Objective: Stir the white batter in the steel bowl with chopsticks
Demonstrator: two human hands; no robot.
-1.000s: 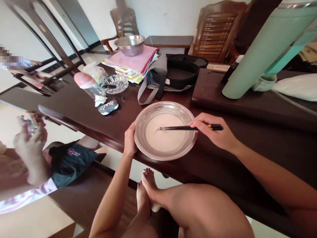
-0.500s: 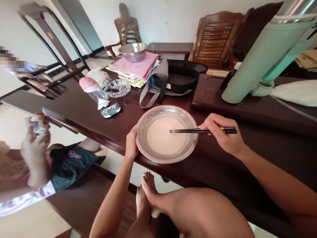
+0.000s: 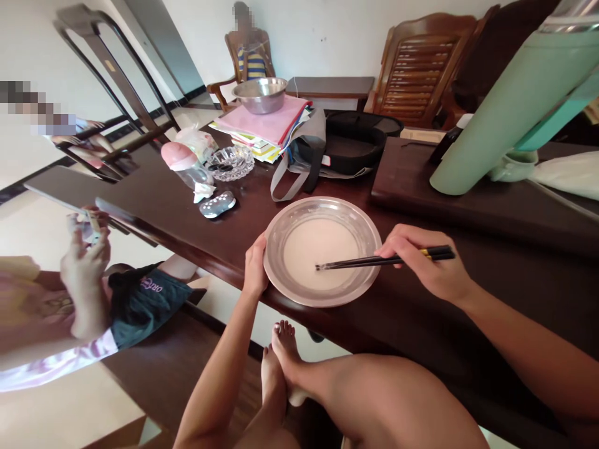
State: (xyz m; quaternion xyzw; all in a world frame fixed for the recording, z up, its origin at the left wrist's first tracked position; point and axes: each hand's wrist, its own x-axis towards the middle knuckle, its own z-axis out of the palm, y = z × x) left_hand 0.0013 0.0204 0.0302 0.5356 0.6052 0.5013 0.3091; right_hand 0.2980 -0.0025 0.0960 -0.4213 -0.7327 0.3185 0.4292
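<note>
A round metal basin (image 3: 369, 274) with whitish liquid (image 3: 311, 246) in it stands at the near edge of the dark wooden table (image 3: 210, 243). My left hand (image 3: 255, 265) grips the basin's left rim, its fingertips partly out of sight behind the wall. In my right hand (image 3: 428, 262) is a pair of black chopsticks (image 3: 360, 262) with gold bands. They reach over the right rim, and their tips are at the liquid, left of its middle and toward the near side. My right fingers are closed around the upper part of the sticks.
A green thermos (image 3: 505, 112) stands right on a raised board. Behind the basin are a grey-black bag (image 3: 346, 146), a metal bowl (image 3: 261, 96) on papers, a glass ashtray (image 3: 231, 163) and a pink-lidded bottle (image 3: 180, 159). A person's hands (image 3: 87, 268) hold something at left.
The chopstick tips have moved toward the near side of the basin, and my right hand has come slightly nearer. My left hand stays on the rim. The view has shifted slightly.
</note>
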